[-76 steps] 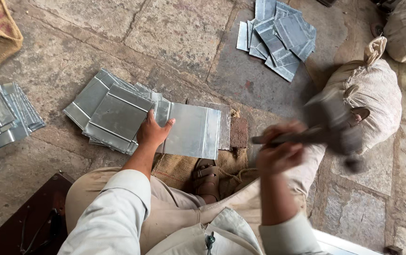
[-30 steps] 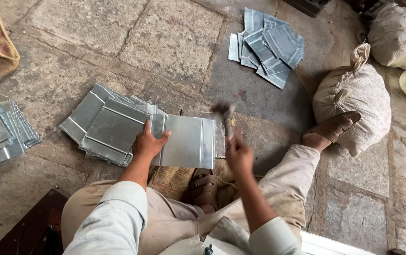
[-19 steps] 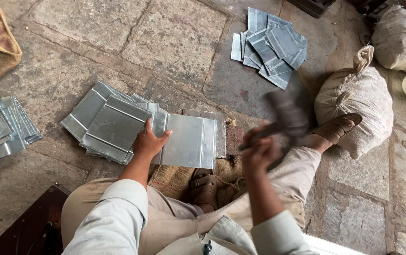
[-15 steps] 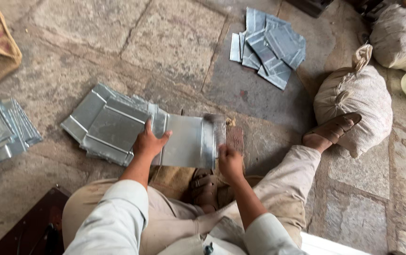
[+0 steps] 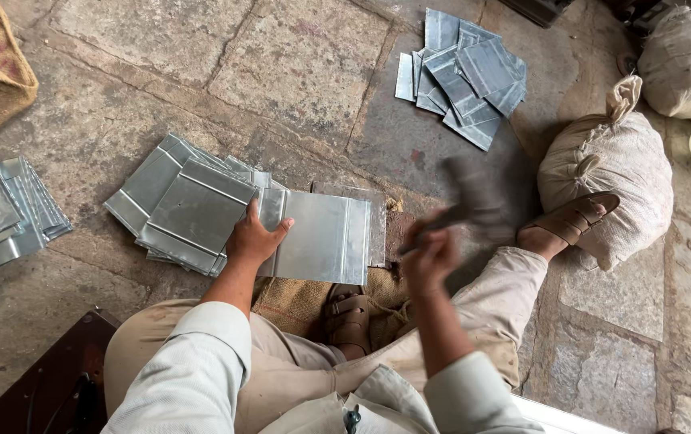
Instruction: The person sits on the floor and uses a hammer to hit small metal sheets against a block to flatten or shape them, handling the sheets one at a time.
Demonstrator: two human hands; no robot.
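My left hand (image 5: 254, 238) presses flat on the left part of a grey metal sheet (image 5: 323, 237) with folded edges that lies on the stone floor in front of me. My right hand (image 5: 431, 255) grips a hammer (image 5: 474, 197), raised and blurred, to the right of the sheet's folded right edge. A stack of similar folded sheets (image 5: 187, 206) lies just left of my left hand.
Another pile of metal sheets (image 5: 459, 74) lies at the far top, and a third stack (image 5: 0, 215) at the left edge. A tied cloth sack (image 5: 611, 165) sits by my right sandalled foot (image 5: 566, 221). A dark wooden board (image 5: 48, 378) is at bottom left.
The hammer has swung down onto the sheet's right edge and back up more than once; it is now raised again. My left hand has stayed on the sheet.
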